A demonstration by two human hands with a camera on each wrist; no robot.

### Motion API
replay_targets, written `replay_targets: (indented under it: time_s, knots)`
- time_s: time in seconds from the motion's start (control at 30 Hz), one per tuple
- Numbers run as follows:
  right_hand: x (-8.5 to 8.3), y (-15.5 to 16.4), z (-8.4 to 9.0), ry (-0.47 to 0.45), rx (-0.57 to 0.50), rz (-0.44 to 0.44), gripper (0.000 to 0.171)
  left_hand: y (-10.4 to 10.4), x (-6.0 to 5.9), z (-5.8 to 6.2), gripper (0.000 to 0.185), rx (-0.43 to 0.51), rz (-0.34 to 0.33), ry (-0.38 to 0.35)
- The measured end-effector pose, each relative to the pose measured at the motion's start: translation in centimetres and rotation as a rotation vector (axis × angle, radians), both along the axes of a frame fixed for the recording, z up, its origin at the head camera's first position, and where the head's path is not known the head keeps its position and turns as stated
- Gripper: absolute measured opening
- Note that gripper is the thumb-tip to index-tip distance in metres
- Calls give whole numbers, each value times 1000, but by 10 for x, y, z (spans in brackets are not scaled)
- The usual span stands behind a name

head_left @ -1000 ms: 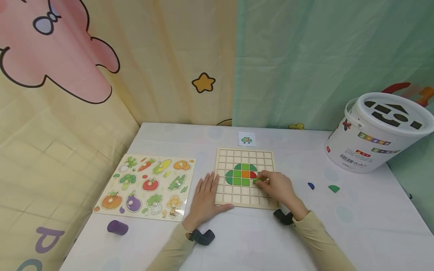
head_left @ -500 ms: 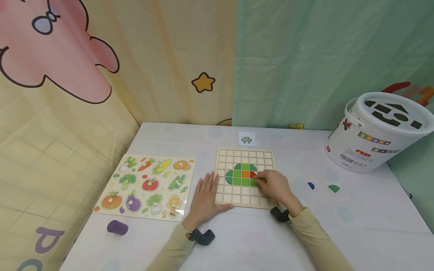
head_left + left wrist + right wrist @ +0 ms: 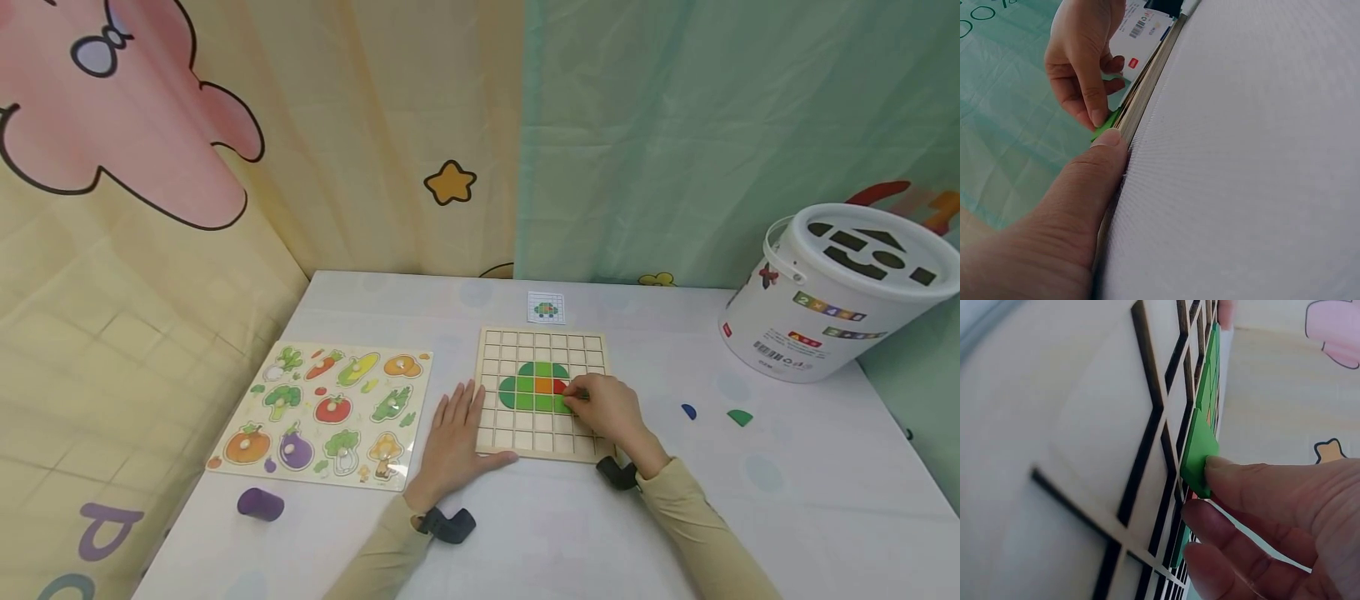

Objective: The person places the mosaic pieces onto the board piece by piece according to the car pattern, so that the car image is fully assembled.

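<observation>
A wooden grid board [image 3: 517, 437] lies on the table, with green, orange and red tiles set in its middle cells. My right hand [image 3: 609, 408] pinches a light green square tile [image 3: 1197, 456] between thumb and fingers. That tile sits at the right end of the lower green row, just below the red tile [image 3: 559, 387]; in the right wrist view it looks slightly raised from the grid. Flat along the board's left edge rests my left hand [image 3: 453, 437], fingers straight, its thumb [image 3: 1088, 181] by the near edge.
A small pattern card [image 3: 545, 308] lies behind the board. Left of it is a vegetable puzzle board [image 3: 322, 433], with a purple cylinder [image 3: 260, 504] in front. To the right lie a blue piece [image 3: 688, 412] and a green piece [image 3: 739, 417]. A white bucket [image 3: 817, 333] stands beyond.
My right hand has moved slightly left, and the green tile has gone from tilted beside the lower row to the row's right end. My left hand has stayed in place.
</observation>
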State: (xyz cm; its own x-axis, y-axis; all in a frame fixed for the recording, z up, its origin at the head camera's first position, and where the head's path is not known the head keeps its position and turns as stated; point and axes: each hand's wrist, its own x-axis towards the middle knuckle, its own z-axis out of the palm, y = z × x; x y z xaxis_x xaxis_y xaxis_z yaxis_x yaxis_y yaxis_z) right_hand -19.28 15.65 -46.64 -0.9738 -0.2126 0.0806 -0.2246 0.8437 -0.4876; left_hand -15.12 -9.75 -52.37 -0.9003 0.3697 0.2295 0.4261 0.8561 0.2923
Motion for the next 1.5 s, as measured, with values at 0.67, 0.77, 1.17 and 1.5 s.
replay_targets:
  time_s: [0.67,0.77,1.17,1.5]
  knots:
    - [5,3,1,-16,1,0,6,0,0,-1,111,-13,9,-20]
    - [6,3,1,-23,4,0,7,0,0,-1,111,-18,15,-40]
    - [20,29,5,-40,-61,46,10,2,0,-1,110,-9,10,-28]
    - [32,99,9,57,-24,-111,16,0,-1,-1,110,-25,14,-18]
